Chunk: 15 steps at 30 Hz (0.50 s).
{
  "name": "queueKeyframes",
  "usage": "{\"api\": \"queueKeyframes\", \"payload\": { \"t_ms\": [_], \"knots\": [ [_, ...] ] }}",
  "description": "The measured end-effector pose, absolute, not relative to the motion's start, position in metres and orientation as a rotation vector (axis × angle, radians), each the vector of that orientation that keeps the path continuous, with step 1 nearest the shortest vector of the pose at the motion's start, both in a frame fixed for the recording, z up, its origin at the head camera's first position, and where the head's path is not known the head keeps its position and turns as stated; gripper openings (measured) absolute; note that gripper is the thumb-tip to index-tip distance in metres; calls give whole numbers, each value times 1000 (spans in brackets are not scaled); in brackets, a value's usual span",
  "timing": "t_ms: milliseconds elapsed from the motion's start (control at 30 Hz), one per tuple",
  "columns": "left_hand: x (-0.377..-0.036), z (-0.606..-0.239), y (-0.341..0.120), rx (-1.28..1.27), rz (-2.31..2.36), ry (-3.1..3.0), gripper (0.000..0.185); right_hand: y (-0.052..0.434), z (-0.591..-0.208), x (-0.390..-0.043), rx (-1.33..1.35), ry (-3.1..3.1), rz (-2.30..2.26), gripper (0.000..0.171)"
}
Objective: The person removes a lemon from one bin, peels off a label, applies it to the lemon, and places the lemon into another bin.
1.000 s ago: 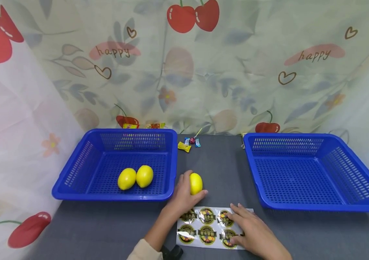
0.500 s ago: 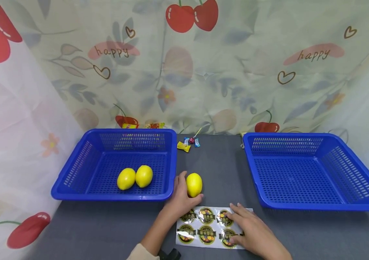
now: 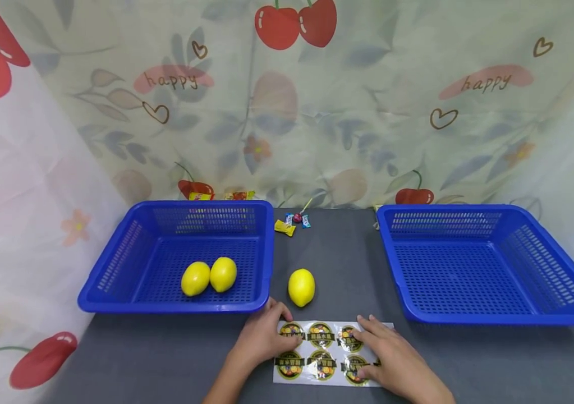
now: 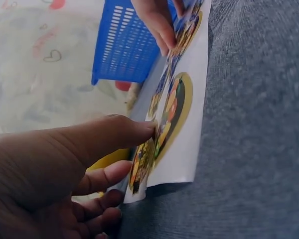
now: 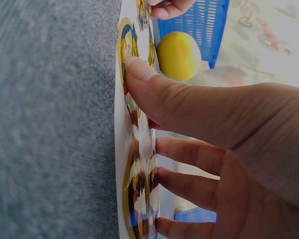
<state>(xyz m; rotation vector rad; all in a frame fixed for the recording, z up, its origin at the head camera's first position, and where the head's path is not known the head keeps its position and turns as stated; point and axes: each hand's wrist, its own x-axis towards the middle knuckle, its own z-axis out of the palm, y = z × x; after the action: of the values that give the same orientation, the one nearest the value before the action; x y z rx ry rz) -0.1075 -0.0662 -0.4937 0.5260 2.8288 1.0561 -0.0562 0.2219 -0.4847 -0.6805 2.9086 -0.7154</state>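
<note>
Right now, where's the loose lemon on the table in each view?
Head: lemon at centre, on the grey table, just above the sticker sheet.
Left wrist: only a yellow sliver behind the left hand's fingers.
Right wrist: top centre, beyond the right hand's thumb.
Shared landmark: the sticker sheet.

Lemon (image 3: 301,287) between baskets, sticker sheet (image 3: 324,353) before it (two lemons (image 3: 209,276) apparently touching, left basket (image 3: 115,292))

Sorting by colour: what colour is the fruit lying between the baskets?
Yellow; the lemon shows best in the head view.
</note>
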Motion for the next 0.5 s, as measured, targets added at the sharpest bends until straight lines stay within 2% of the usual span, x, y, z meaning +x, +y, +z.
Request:
{"api": "queueKeyframes", "payload": {
  "t_ms": [500],
  "knots": [
    [-110, -502, -72, 603, 1141, 2831, 33, 222, -484, -57, -669, 2892, -713, 69]
  ]
}}
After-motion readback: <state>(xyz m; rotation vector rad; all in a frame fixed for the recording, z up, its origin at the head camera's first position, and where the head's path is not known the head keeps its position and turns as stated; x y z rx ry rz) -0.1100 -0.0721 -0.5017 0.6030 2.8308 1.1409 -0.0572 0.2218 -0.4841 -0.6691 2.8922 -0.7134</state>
